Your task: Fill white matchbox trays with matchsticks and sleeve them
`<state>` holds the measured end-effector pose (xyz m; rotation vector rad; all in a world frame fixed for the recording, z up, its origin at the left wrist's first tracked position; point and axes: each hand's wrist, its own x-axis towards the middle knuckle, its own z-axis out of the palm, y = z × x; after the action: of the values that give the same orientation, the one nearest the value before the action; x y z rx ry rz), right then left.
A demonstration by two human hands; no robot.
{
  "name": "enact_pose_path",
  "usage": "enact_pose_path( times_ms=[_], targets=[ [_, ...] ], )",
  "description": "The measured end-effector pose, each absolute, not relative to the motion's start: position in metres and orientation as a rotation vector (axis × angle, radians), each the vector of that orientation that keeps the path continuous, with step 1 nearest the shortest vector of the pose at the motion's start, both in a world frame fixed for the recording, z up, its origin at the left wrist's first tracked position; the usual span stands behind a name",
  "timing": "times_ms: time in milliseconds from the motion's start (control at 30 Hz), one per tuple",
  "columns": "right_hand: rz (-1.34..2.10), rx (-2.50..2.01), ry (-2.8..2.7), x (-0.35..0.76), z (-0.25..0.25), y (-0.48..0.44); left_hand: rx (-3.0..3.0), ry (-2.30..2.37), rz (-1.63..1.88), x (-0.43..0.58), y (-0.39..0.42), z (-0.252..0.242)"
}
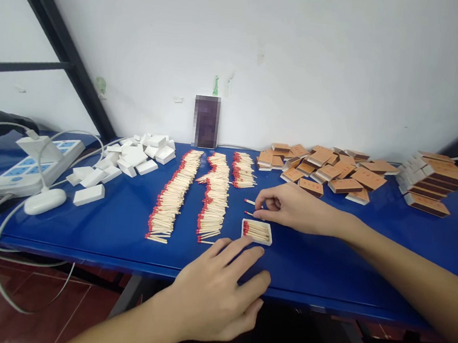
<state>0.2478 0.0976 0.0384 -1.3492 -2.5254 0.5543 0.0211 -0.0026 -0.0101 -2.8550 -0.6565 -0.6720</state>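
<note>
A small white tray filled with red-tipped matches lies on the blue table. My left hand rests at the table's front edge with fingers spread, its fingertips touching the tray's near-left corner. Just behind the tray, my right hand pinches one or two loose matches, fingers curled together. Three long rows of matches lie to the left of the tray.
A heap of white inner trays sits at the back left. Orange matchbox sleeves are piled at the back right, with a neat stack further right. A white power strip and cables occupy the far left.
</note>
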Motion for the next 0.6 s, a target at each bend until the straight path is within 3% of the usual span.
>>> enact_pose_path(
  times_ms=[600],
  targets=[
    [0.304, -1.389, -2.438, 0.244, 0.023, 0.107, -2.837, -0.657, -0.684, 0.022, -0.002, -0.01]
  ],
)
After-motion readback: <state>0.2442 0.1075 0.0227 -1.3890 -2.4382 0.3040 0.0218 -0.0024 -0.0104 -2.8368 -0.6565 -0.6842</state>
